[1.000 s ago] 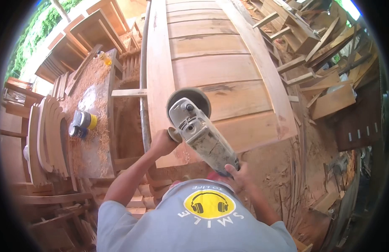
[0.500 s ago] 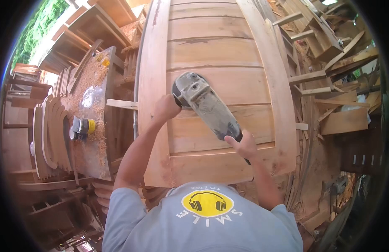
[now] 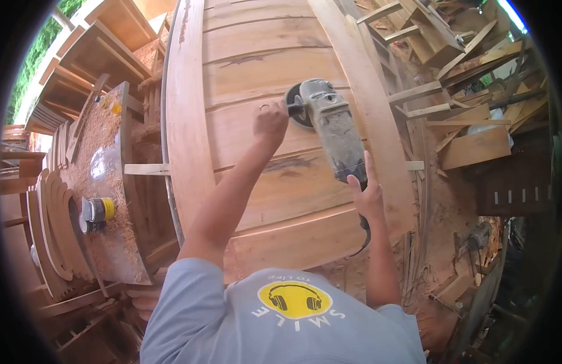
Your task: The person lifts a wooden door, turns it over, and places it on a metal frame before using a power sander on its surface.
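A dusty grey angle grinder [image 3: 337, 133] lies across the upper middle of a wooden door panel [image 3: 250, 76], its round disc [image 3: 298, 104] against the boards. My left hand [image 3: 270, 121] is wrapped round the grinder's side handle. At the rear end, my right hand [image 3: 369, 193] grips the dark rear handle, thumb and a finger along the body. A black cord [image 3: 364, 233] hangs from that end beside my right wrist. Dark streaks mark some of the boards.
To the left, a bench [image 3: 108, 242] strewn with shavings carries a can with a yellow label [image 3: 99, 211]. Curved wooden pieces [image 3: 50, 224] lean beside it. Scrap timber [image 3: 475, 136] is heaped on the right. A wooden bar [image 3: 147, 169] juts out at the panel's left edge.
Both hands and the grinder have moved right across the panel and a little farther away, toward the right side rail. The grinder now points more straight ahead. The camera view has shifted too.
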Action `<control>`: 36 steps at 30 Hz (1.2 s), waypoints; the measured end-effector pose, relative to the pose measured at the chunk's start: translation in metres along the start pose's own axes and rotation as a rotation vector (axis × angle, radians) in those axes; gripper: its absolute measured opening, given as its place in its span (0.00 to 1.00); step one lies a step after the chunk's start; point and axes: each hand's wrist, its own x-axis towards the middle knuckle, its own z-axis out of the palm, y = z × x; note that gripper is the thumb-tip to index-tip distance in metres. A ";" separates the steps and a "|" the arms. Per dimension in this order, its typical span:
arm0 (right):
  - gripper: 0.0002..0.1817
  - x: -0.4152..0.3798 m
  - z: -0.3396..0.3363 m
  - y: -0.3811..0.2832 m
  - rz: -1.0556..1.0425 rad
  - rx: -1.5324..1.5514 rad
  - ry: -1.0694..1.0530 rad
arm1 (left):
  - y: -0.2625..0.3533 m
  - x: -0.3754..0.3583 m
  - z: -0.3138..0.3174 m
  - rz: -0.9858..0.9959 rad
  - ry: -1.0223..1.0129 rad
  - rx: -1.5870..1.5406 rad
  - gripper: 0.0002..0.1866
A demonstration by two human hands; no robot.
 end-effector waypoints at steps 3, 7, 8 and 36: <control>0.42 0.001 -0.005 0.002 0.034 -0.055 0.044 | 0.020 0.022 0.021 -0.005 0.057 -0.034 0.04; 0.41 0.005 -0.013 0.013 0.163 0.049 0.002 | 0.040 0.040 0.017 -0.003 -0.029 -0.127 0.07; 0.41 0.005 -0.014 0.015 0.178 0.054 0.004 | 0.042 0.043 0.013 -0.006 -0.049 -0.137 0.07; 0.45 0.017 0.099 -0.103 -0.174 0.084 -0.160 | -0.167 -0.069 0.002 -0.296 0.031 0.036 0.02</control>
